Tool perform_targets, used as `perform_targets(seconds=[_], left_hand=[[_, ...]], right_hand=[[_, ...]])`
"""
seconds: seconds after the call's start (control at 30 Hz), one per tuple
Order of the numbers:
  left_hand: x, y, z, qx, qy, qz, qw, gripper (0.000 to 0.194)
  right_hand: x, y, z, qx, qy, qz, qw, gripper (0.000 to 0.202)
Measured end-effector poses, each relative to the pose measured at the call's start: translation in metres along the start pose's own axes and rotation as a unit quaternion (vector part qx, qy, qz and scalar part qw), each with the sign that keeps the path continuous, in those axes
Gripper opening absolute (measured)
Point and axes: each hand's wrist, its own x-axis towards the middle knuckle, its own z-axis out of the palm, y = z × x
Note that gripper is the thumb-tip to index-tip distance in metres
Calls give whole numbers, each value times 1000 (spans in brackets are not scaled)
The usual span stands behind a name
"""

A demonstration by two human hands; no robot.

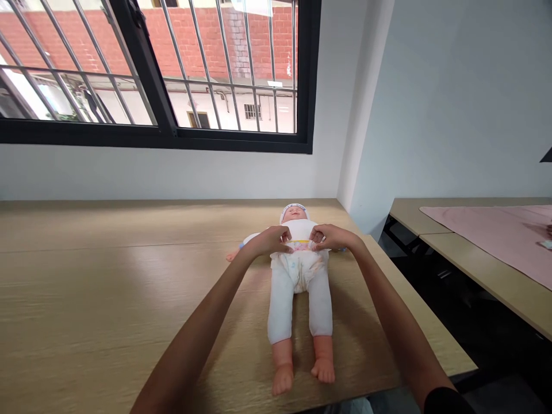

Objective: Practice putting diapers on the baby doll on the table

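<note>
A baby doll (282,310) lies on its back on the wooden table, head toward the wall and bare feet toward me. It has a white cap, a white cloth body and a white diaper (299,269) around its hips. At the diaper's waist, on the left side, my left hand (276,240) has its fingers bent in a pinch on the edge. My right hand (325,237) pinches the waist edge on the other side. Between the hands a yellow and pink band shows on the diaper's front.
The doll lies near the right edge of the wooden table (107,305). Beyond a dark gap at the right stands another table (474,247) with a pink cloth (495,236). A barred window (237,138) is above.
</note>
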Motion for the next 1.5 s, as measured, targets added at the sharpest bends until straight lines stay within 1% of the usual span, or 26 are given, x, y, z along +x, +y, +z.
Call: perform_targets(seconds=[0.13, 0.27, 0.4, 0.5, 0.6, 0.7, 0.8, 0.97, 1.07, 1.17, 1.33, 1.43, 1.5], left_hand=[[2, 0, 2, -12, 11, -7, 1000, 31], [3, -1, 3, -14, 5, -2, 1000, 29], [1, 3, 3, 6, 19, 16, 1000, 27], [0, 6, 2, 11, 27, 25, 999, 26], [1, 4, 1, -9, 14, 50, 999, 23], [4, -2, 1, -39, -5, 67, 997, 23], [7, -9, 0, -68, -28, 70, 995, 29], [6, -11, -3, -148, -82, 86, 982, 42], [5, -12, -2, -186, -80, 88, 975, 44], [6, -17, 3, -212, -87, 88, 969, 42], [8, -22, 8, -256, -110, 70, 958, 41], [7, -21, 5, -264, -115, 58, 956, 45], [6, -19, 1, -248, -110, 49, 961, 46]], right_hand=[[3, 2, 3, 27, 9, -7, 1000, 34], [4, -1, 5, 55, -1, -15, 998, 29], [4, -3, 6, 21, -5, -24, 999, 22], [4, -4, 5, -5, -2, -38, 999, 22], [3, -4, 3, -12, -14, -51, 999, 22], [2, -4, 4, 3, -29, -43, 999, 25], [2, -4, 5, 27, -41, -33, 998, 30], [0, -4, 2, 45, -86, -45, 994, 35], [-1, -2, 0, 36, -68, -35, 996, 35], [0, 1, 1, 45, -49, -25, 997, 35], [2, 4, 7, 122, -69, -45, 989, 36], [2, 5, 8, 150, -76, -44, 985, 40], [1, 4, 6, 151, -75, -37, 985, 44]])
